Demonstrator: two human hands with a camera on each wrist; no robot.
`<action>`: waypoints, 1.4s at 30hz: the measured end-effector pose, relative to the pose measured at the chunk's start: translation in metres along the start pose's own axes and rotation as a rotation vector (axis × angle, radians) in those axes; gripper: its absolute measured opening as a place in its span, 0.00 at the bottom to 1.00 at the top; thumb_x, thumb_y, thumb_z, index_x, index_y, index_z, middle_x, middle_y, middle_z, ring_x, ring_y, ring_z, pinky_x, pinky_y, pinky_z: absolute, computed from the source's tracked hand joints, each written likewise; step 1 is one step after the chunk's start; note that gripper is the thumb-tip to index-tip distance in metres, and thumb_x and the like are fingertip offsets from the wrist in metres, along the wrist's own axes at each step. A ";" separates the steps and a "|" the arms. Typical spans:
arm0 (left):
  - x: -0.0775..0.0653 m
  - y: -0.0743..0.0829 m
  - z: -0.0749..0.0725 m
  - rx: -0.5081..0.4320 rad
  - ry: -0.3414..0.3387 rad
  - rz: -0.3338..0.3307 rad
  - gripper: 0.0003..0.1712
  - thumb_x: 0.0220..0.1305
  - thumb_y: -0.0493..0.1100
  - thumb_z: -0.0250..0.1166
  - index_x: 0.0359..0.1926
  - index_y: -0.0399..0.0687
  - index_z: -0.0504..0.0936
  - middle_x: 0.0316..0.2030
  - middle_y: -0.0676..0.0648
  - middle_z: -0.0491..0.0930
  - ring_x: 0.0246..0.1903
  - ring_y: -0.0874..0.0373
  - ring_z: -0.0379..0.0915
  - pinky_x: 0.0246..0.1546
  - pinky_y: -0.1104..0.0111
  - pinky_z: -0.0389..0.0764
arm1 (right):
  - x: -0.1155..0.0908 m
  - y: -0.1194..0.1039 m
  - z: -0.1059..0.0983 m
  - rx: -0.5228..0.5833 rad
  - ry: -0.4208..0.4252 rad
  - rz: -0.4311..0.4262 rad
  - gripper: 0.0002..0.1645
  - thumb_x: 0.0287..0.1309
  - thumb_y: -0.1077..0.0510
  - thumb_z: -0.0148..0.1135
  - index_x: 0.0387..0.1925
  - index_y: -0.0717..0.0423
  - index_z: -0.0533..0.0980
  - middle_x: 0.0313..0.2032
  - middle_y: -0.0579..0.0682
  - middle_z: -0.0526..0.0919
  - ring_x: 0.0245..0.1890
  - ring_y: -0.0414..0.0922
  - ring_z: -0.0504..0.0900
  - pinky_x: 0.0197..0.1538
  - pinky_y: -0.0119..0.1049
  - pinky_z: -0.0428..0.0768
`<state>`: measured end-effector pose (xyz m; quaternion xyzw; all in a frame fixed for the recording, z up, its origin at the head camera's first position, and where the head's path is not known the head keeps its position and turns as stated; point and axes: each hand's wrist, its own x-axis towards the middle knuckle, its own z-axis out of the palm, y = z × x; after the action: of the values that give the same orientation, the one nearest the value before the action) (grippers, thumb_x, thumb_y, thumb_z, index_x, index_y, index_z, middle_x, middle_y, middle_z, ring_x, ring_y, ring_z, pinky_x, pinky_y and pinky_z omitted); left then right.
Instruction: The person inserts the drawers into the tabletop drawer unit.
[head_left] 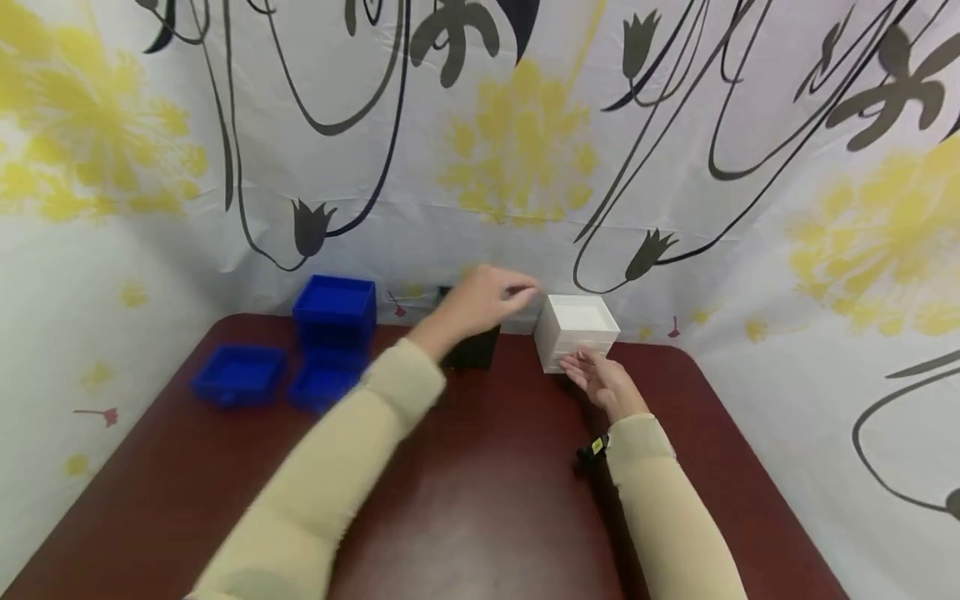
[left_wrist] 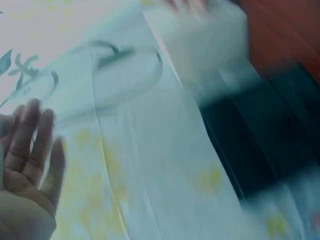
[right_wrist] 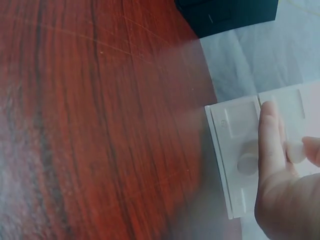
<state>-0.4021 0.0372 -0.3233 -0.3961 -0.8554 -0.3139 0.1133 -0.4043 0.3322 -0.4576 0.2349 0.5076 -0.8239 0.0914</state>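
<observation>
My right hand [head_left: 602, 385] is at the front of a white box with drawers [head_left: 555, 333], which stands at the back of the table. In the right wrist view, two drawer fronts with round knobs show; the right thumb and fingers [right_wrist: 271, 137] lie on either side of one knob [right_wrist: 296, 152], pinching it. The other knob [right_wrist: 247, 164] is free. My left hand [head_left: 480, 302], blurred, is raised over a black box [head_left: 476, 350] and hides part of it. Its fingers [left_wrist: 37, 140] are loosely extended in the left wrist view, with nothing held.
A blue drawer box [head_left: 335, 304] stands at the back left, with a blue tray-like drawer [head_left: 327, 377] at its front. Another blue drawer [head_left: 238, 375] lies to its left. The dark red table [head_left: 480, 517] meets a patterned cloth [head_left: 465, 150] behind.
</observation>
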 end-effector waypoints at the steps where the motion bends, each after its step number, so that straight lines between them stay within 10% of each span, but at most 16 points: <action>1: -0.015 -0.015 -0.010 0.004 0.027 0.004 0.17 0.77 0.48 0.58 0.58 0.51 0.86 0.52 0.49 0.86 0.48 0.56 0.83 0.55 0.63 0.80 | 0.001 0.002 -0.001 0.002 -0.002 0.011 0.10 0.74 0.57 0.57 0.41 0.61 0.72 0.33 0.56 0.88 0.38 0.49 0.89 0.59 0.40 0.79; 8: -0.117 -0.141 -0.075 0.036 0.176 -0.270 0.15 0.75 0.43 0.60 0.50 0.39 0.87 0.47 0.39 0.87 0.45 0.45 0.83 0.51 0.51 0.79 | 0.004 0.011 -0.011 0.026 -0.027 0.022 0.10 0.76 0.58 0.54 0.39 0.62 0.72 0.33 0.57 0.88 0.37 0.49 0.89 0.59 0.41 0.79; 14: -0.159 -0.202 -0.094 -0.067 0.253 -0.463 0.15 0.75 0.40 0.59 0.56 0.36 0.83 0.52 0.34 0.82 0.50 0.40 0.78 0.49 0.48 0.76 | -0.001 0.003 -0.024 0.048 -0.045 0.026 0.11 0.76 0.58 0.54 0.37 0.61 0.75 0.34 0.57 0.88 0.38 0.49 0.89 0.59 0.40 0.80; 42: -0.183 -0.261 -0.107 -0.305 -0.036 -0.528 0.35 0.78 0.56 0.55 0.79 0.54 0.61 0.80 0.47 0.51 0.77 0.40 0.45 0.73 0.42 0.53 | -0.021 0.006 -0.003 -0.191 -0.152 -0.029 0.18 0.80 0.50 0.46 0.56 0.61 0.67 0.43 0.52 0.86 0.46 0.45 0.87 0.64 0.40 0.76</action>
<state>-0.4822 -0.2681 -0.4381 -0.1778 -0.8736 -0.4504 -0.0481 -0.3832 0.3302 -0.4532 0.1546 0.5788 -0.7884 0.1397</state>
